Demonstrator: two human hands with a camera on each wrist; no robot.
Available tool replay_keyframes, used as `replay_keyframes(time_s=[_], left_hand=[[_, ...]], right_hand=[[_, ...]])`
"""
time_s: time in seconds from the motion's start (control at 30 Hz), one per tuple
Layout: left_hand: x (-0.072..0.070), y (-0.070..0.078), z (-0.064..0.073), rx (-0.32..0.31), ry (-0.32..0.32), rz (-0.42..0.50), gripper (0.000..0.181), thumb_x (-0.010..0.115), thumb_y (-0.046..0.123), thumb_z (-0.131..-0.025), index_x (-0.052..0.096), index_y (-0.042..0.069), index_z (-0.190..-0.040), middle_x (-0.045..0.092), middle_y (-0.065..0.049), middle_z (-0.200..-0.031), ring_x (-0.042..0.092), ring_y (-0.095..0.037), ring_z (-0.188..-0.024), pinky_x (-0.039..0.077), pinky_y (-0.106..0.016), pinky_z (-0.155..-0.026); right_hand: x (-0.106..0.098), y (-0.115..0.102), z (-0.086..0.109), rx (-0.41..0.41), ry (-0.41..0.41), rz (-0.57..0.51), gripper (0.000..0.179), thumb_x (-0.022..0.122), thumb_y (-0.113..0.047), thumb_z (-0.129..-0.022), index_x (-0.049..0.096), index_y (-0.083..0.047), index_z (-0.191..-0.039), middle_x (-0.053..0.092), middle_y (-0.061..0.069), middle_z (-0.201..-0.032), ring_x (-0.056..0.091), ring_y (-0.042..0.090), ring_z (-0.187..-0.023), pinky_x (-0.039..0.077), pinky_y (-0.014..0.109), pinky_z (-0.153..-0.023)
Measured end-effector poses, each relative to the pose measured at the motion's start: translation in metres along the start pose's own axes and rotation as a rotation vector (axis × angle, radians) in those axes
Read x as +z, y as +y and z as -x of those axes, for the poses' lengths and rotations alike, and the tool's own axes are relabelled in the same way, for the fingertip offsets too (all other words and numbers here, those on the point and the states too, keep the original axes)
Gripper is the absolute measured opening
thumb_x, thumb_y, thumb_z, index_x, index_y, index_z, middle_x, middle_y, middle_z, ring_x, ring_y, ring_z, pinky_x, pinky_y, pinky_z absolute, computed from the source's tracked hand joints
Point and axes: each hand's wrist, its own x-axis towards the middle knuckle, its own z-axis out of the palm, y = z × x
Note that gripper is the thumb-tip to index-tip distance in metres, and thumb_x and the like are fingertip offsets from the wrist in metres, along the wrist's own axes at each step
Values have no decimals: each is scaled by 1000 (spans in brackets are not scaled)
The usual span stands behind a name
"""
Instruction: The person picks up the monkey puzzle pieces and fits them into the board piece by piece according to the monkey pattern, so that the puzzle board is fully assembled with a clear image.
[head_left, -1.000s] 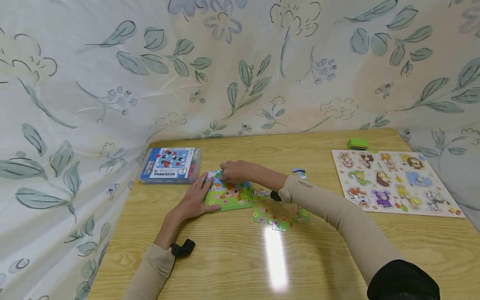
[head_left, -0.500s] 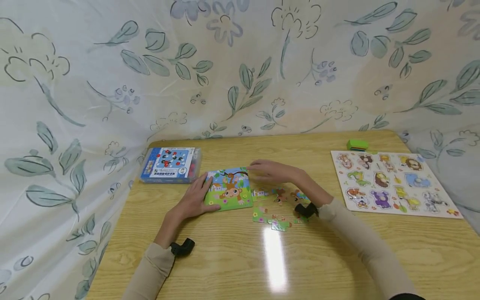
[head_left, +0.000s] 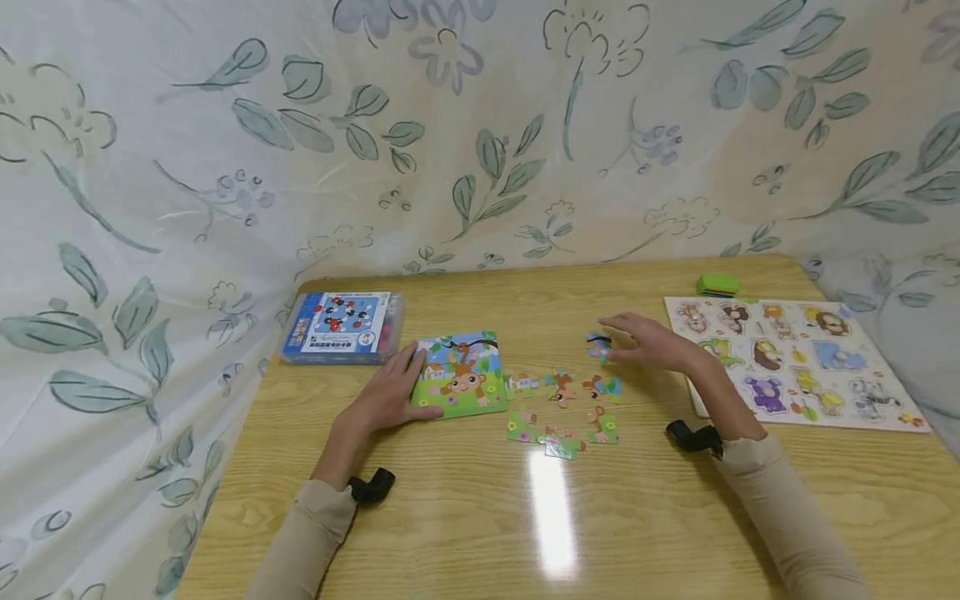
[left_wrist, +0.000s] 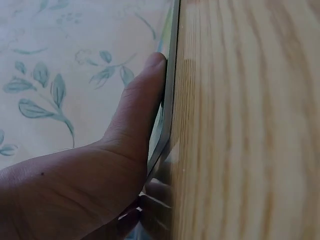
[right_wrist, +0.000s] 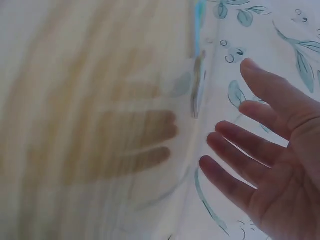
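Note:
My left hand (head_left: 384, 393) rests on the left side of a small monkey picture puzzle board (head_left: 468, 375), its thumb along the lower edge. In the left wrist view, the straight thumb lies against the thin board edge (left_wrist: 172, 75). My right hand (head_left: 651, 340) hovers beside a single jigsaw piece (head_left: 598, 346) with a dark branch on it, fingers spread and nothing held. Those spread, relaxed fingers (right_wrist: 230, 185) also show in the right wrist view. Loose jigsaw pieces (head_left: 562, 390) with monkey parts lie just right of the board.
A clear-sided box with a molecule picture (head_left: 337, 327) stands at the back left. On the right lies a large white animal puzzle board (head_left: 802, 367), partly behind my right forearm. A green block-like object (head_left: 717, 285) sits at that board's far edge.
My right hand has left the monkey board's upper part and swung right to the piece with the branch, uncovering the whole picture. The left hand has stayed in place.

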Motion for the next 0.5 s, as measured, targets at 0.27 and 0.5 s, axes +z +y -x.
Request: replay_keyframes(time_s=[0.27, 0.5], left_hand=[[0, 3, -2, -2, 8, -5, 110, 66, 64, -81, 14, 3, -156, 8, -20, -163, 16, -40, -149, 25, -55, -117], [0, 1, 0, -2, 21, -2, 111, 67, 64, -80, 13, 2, -156, 10, -20, -163, 17, -39, -149, 26, -54, -117]], right_hand=[[2, 4, 0, -10, -18, -17, 61, 67, -19, -92, 43, 7, -141, 47, 31, -139, 46, 48, -126, 44, 59, -98], [7, 4, -4, -8, -7, 35, 60, 69, -21, -91, 47, 6, -139, 51, 28, -136, 46, 47, -127, 42, 59, -100]])
